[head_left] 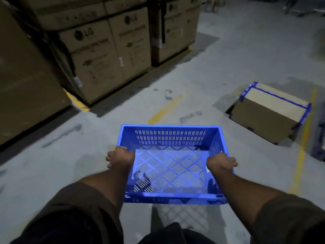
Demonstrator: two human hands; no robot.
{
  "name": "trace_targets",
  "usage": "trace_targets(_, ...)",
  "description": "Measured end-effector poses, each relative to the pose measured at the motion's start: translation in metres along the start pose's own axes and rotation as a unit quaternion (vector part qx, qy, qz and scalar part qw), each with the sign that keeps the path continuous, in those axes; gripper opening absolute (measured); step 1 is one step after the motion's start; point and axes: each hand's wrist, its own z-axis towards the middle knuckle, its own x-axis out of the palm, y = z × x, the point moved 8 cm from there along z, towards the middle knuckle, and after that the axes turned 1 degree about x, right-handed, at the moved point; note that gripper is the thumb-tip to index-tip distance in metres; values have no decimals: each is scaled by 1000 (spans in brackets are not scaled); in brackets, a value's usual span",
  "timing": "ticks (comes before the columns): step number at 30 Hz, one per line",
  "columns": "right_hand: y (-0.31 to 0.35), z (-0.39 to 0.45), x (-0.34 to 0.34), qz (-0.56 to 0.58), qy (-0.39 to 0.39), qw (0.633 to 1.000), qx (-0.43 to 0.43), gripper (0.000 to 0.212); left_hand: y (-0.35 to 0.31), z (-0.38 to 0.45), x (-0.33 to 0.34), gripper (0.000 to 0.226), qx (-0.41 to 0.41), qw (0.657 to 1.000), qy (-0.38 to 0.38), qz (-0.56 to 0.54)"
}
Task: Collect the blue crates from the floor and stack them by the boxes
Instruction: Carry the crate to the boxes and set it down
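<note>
Head view: both hands grip slotted plastic blue crate (173, 161).

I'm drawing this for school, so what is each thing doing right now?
Blue crate: empty, upright, held off the floor.
Left hand: grips the crate's left rim.
Right hand: grips the crate's right rim.
Stacked cardboard boxes: closed, standing on the floor.
Small cardboard box: closed, blue-edged, alone on the floor.

Both forearms stretched forward and down, sleeves pushed to the elbows, left hand (120, 157) and right hand (222, 162) level, each grip curled over an opposite rim of the blue crate (169, 138)
</note>
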Motion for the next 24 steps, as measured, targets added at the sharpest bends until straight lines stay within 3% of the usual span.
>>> trace_targets(10,134,-159,67,-37,7,993,-108,55,134,88,-134,20,-106,992,-55,-36)
trace_targets(24,287,-332,157,-62,35,955,-289,50,304,148,-261,17,-217,961,-132,-110)
